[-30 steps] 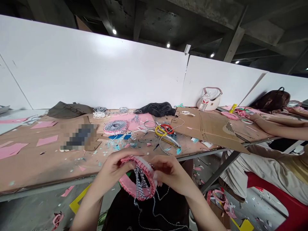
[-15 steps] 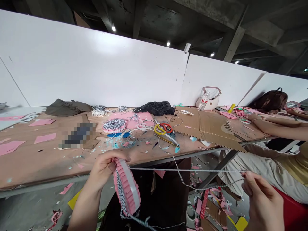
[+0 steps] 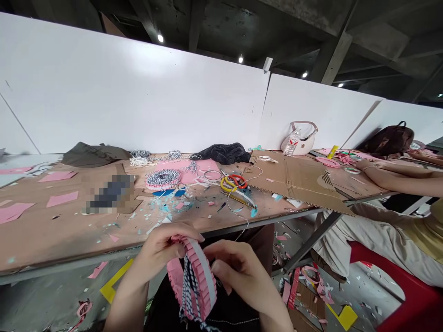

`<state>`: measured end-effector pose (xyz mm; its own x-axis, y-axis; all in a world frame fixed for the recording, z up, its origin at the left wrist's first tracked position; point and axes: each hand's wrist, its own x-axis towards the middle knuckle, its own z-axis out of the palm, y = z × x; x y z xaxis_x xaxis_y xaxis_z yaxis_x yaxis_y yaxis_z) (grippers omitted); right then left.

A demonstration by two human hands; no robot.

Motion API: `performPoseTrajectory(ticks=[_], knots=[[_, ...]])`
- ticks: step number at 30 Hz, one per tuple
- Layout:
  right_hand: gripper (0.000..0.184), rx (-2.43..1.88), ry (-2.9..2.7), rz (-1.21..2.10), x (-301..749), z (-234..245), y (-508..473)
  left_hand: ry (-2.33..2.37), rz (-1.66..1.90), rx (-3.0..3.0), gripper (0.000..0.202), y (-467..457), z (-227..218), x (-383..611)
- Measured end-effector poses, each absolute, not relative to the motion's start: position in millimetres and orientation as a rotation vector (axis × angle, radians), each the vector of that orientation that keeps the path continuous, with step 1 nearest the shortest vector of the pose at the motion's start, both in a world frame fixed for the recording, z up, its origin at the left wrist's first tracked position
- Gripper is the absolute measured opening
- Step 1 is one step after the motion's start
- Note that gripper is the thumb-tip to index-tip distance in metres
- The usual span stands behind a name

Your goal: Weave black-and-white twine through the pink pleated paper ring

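Note:
My left hand (image 3: 169,246) grips the upper rim of a pink pleated paper ring (image 3: 204,281), which has a white band along its outside. Black-and-white cord (image 3: 188,288) is strung across the ring's inside, and a loose end hangs at its bottom. Close against the ring's right side is my right hand (image 3: 238,272), its thumb and fingers pinched together on the cord, mostly hidden by the fingers. A length of this cord runs from the table edge down behind that hand. Another strand lies over my dark clothing below.
On the table lie a finished-looking pink disc with wound cord (image 3: 162,179), scissors (image 3: 237,182), a cutter (image 3: 244,199), cardboard (image 3: 294,180) and a dark cloth (image 3: 221,154). A bottle (image 3: 292,142) stands by a handbag (image 3: 308,140). Another person's arm (image 3: 391,177) rests at right.
My right hand has come in from the far right to the ring, and the taut cord between them is gone. The ring has turned and shifted slightly right in my left hand.

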<state>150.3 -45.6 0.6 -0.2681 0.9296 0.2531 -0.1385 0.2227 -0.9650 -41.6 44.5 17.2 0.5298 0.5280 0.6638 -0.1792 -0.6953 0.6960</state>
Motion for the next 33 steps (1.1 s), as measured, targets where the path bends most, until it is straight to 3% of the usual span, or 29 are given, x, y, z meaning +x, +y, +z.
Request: performPoseTrajectory(ticks=[6, 17, 19, 23, 26, 30, 33], knots=[[0.023, -0.812, -1.374, 1.19, 158, 0, -39, 0.361, 1.176, 2.051, 0.025, 45, 15, -46], [0.013, -1.24, -1.231, 0.148, 286, -4, -103, 0.325, 1.321, 2.002, 0.031, 52, 6, -49], [0.007, -1.196, -1.278, 0.224, 275, -6, -106, 0.315, 1.268, 2.022, 0.025, 50, 9, -45], [0.027, -1.003, -1.519, 0.75, 206, -6, -84, 0.257, 1.167, 2.024, 0.018, 46, 14, -40], [0.031, -0.866, -1.575, 1.044, 165, -8, -63, 0.279, 1.145, 2.039, 0.015, 46, 16, -41], [0.017, -0.833, -1.446, 1.095, 151, -10, -49, 0.336, 1.134, 2.036, 0.013, 44, 17, -44], [0.018, -0.819, -1.391, 1.068, 151, -8, -45, 0.408, 1.109, 2.008, 0.013, 40, 20, -43]])
